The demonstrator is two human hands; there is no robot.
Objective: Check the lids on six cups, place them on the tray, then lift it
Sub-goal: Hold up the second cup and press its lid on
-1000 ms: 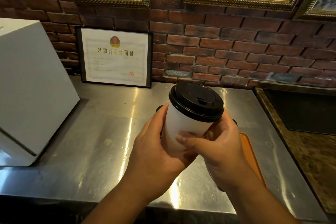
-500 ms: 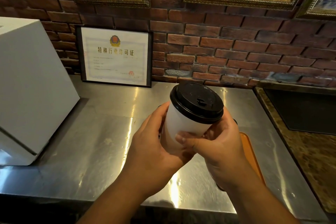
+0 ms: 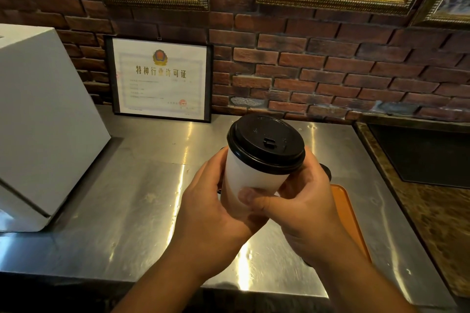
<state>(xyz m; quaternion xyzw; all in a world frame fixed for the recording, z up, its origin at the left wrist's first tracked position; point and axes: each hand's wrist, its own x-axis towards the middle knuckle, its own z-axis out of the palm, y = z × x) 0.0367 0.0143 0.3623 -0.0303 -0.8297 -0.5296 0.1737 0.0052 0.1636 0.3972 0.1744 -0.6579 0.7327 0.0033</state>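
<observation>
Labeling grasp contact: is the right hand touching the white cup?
Touching. The head view shows the right hand wrapped round the white cup, with its thumb lying flat on the cup's wall below the black lid.

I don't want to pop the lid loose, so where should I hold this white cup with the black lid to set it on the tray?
Probably hold the cup by its white wall, wrapped from both sides as the left hand and right hand do. The lid overhangs that wall, so pushing up under its rim could lift it. The orange tray lies rightward.
</observation>
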